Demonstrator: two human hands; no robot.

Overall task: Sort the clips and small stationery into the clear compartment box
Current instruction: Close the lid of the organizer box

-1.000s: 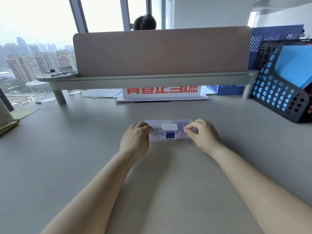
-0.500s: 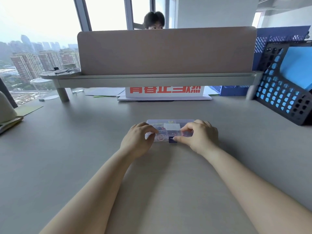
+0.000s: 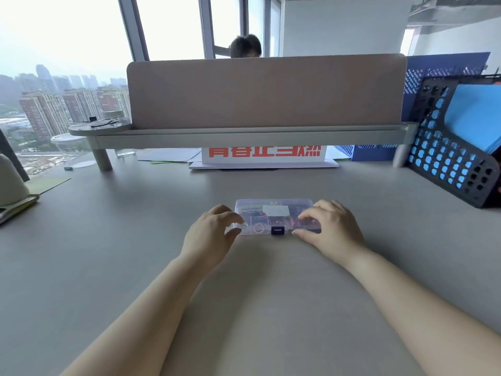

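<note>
The clear compartment box [image 3: 273,211] lies flat on the grey desk, lid down, with coloured clips and small stationery showing through it and a dark blue latch [image 3: 277,230] at its near edge. My left hand [image 3: 211,237] grips the box's left end, thumb at the near corner and fingers curled over the top. My right hand [image 3: 330,229] grips the right end the same way, thumb along the near edge.
A desk divider with a shelf [image 3: 252,137] runs across the back, a red-lettered white sign [image 3: 264,156] under it. A black perforated file rack [image 3: 458,147] with blue folders stands at the right. A pale green object [image 3: 10,183] sits at the left edge.
My right thumb has drawn back from the blue latch to the box's right end. The left hand has stayed on the left end. The view has shifted slightly.
</note>
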